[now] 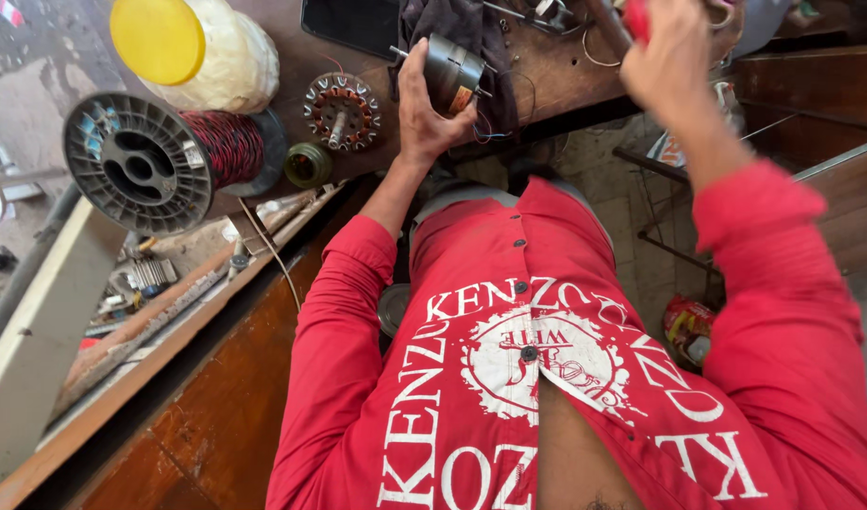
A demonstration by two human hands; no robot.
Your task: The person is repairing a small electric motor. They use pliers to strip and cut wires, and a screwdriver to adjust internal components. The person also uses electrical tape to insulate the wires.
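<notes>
Head view shows the left hand (pixel 422 111) gripping a small grey motor (pixel 452 74) on the tabletop (pixel 556 71), its wound stator (pixel 342 110) already lying apart beside the motor, while the right hand (pixel 672 52), raised beyond the motor, closes on something red (pixel 636 19).

Reaching forward with the left arm, red sleeve pushed up past the wrist, forearm bare. Curling the left hand (pixel 422 109) against the near side of the small motor (pixel 452 74), palm pressing its casing, thumb lying along the side and fingers wrapping round behind it out of sight. Raising the right arm to the right of the motor and a little beyond it, elbow bent, red sleeve ending at the wrist. Closing the right hand (pixel 667 52) in a fist, knuckles upward, wrist bending slightly back; grasping something red, mostly hidden inside the fist.
</notes>
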